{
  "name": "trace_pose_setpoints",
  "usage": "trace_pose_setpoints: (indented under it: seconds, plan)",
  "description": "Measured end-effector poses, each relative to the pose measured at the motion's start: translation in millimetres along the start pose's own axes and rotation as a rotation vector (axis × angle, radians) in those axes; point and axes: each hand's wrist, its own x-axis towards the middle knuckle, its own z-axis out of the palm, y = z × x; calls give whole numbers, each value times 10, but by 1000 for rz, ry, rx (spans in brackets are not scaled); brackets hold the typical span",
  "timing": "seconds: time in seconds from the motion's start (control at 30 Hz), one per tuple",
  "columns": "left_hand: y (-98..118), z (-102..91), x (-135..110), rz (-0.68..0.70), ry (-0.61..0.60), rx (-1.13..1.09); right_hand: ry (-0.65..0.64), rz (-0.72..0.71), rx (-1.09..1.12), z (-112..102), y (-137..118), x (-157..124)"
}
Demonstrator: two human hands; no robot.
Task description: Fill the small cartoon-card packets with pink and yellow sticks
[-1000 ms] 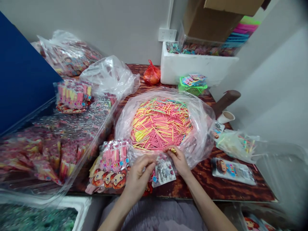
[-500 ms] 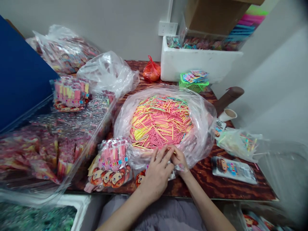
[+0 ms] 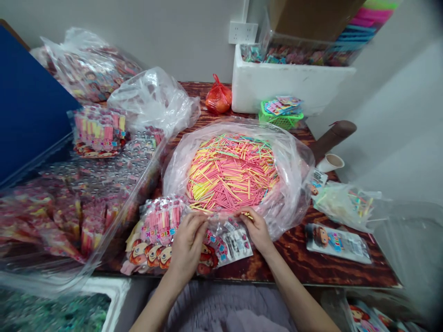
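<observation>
In front of me a clear plastic bag (image 3: 294, 161) lies wide open, heaped with thin pink, yellow and green sticks (image 3: 231, 177). My right hand (image 3: 258, 230) is closed around a small bunch of sticks (image 3: 247, 215), whose yellowish ends show at the fingers. At the bag's near edge, my left hand (image 3: 188, 242) has its fingers pressed together; whatever they pinch is hidden. Beneath and between the hands lie printed packets (image 3: 212, 251) with a red-haired cartoon figure, one showing its white printed back (image 3: 238, 244). More filled packets (image 3: 159, 230) overlap to the left.
On the left a clear-walled tray (image 3: 131, 198) holds many filled packets. Behind stand a red bag of round items (image 3: 218, 97), a green basket (image 3: 282, 121) and a white foam box (image 3: 294, 85). A paper cup (image 3: 330, 162) and a flat packet (image 3: 337, 243) are at right.
My hands were together at the bag's near edge; now they are apart. The left has moved left, uncovering the packets, and the stick ends in the right hand have come into plain view.
</observation>
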Motion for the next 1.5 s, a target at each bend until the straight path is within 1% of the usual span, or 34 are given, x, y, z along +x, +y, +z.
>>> trace_pose_setpoints:
  seconds: [0.07, 0.17, 0.43, 0.7, 0.83, 0.9, 0.97, 1.0, 1.1, 1.17, 1.23, 1.33, 1.4, 1.5]
  plan:
    - [-15, -35, 23, -44, 24, -45, -1, -1, -3, 5, -11, 2]
    - [-16, -40, 49, -77, 26, -77, 3, -8, -30, 8, -22, 6]
    - [4, -8, 36, -81, 4, -104, -3, -29, -83, -8, 25, 10]
    - [-20, -57, 9, -53, 15, -76, 10, -25, -88, 17, 22, 15]
    - [-20, -69, -11, -62, 15, -119, 33, 5, -66, 13, 28, 11]
    - [-20, -67, -32, -64, 7, -135, 97, 23, -1, 24, -41, 42]
    - [-15, -58, -53, -61, -10, -136, 169, 28, 158, 72, -191, 110]
    - [-8, -51, -60, -60, -21, -137, 186, 26, 264, 116, -293, 155]
    - [21, -31, -68, -78, -59, -162, 79, 33, 514, 320, -635, 293]
    - [37, -27, -71, -99, -81, -189, 17, 70, 613, 483, -826, 351]
    - [40, -37, -77, -126, -99, -220, -35, 129, 673, 620, -942, 364]
    - [20, -73, -97, -179, -108, -268, -100, 227, 729, 722, -989, 312]
    - [3, -99, -112, -207, -98, -289, -133, 285, 742, 726, -980, 254]
    - [-11, -119, -133, -213, -69, -299, -135, 332, 695, 705, -980, 165]
